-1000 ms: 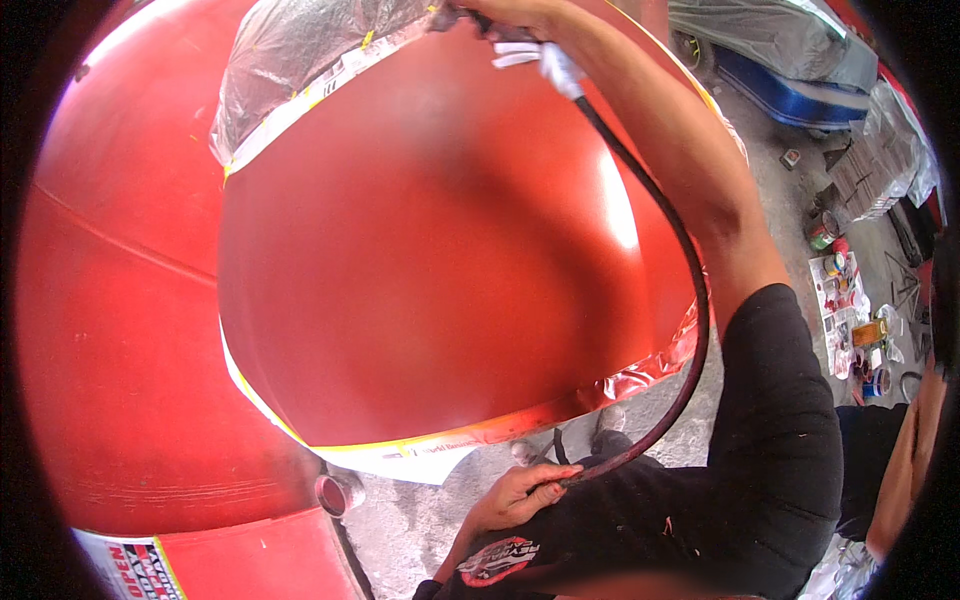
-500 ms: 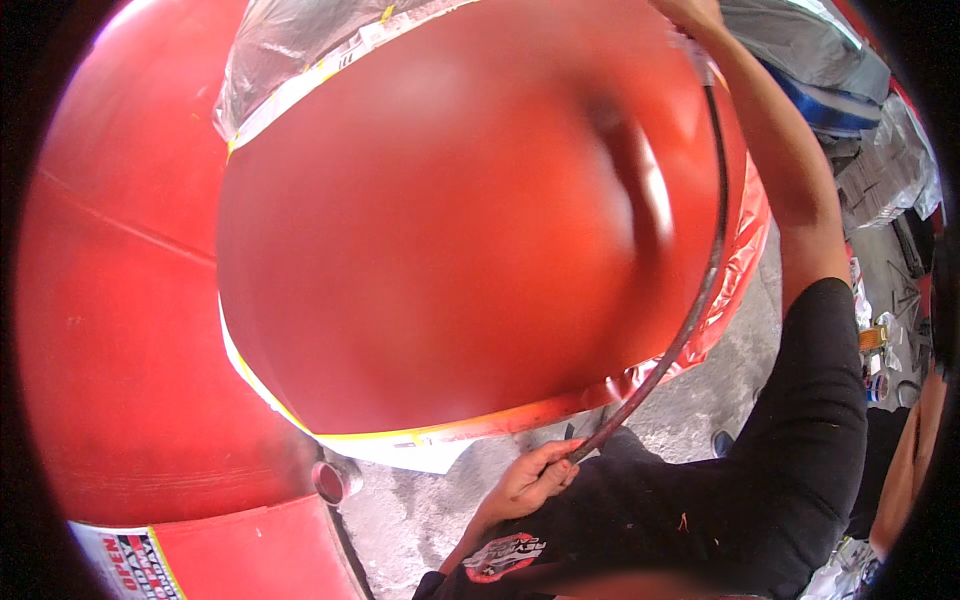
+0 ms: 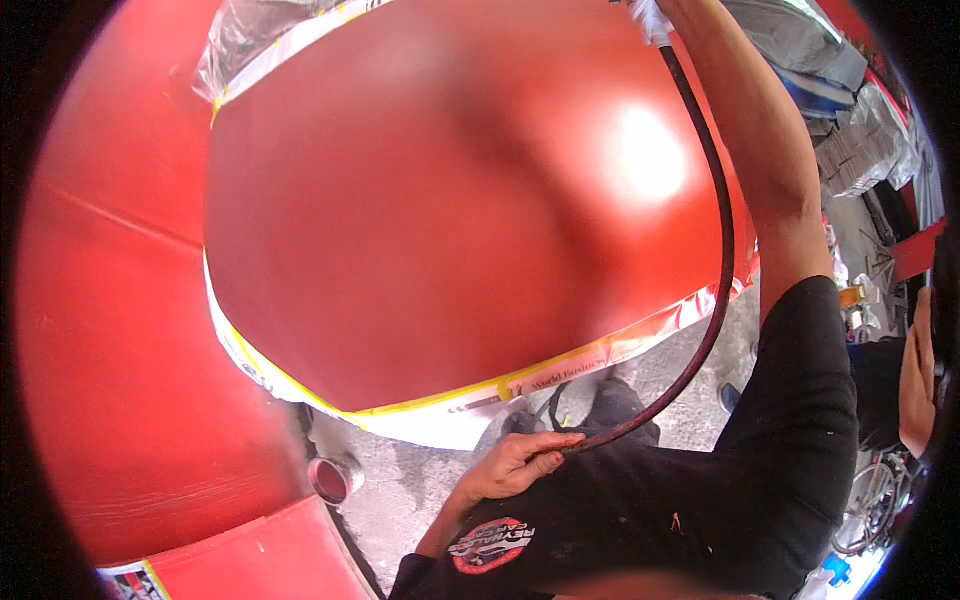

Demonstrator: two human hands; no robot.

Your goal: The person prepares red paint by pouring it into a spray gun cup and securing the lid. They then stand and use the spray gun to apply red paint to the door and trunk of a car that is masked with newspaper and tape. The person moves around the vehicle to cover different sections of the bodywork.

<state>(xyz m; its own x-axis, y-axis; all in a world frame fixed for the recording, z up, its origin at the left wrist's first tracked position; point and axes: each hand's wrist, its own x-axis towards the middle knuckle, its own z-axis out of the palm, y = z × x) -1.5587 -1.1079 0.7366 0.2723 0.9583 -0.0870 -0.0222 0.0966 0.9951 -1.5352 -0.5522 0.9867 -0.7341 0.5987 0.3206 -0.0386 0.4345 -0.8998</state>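
My left hand is low in front of my body, its fingers closed round a dark hose. The hose bows out to the right and up to a whitish wrapped end by my right hand. That hand is mostly cut off by the top edge; my forearm reaches up over the panel's right side. What it grips is not clear. Below lies a broad red panel, dull on the left, with a bright glare at the upper right. Yellow tape and white paper edge its near side.
Red bodywork spreads at the left. Clear plastic sheeting covers the far left. A round can, red inside, stands on the grey floor. At right are wrapped bundles, another person's arm and a bicycle.
My right hand has moved left and farther out of the top edge, bringing the hose's upper end along. The view has shifted, and the glare on the panel is larger.
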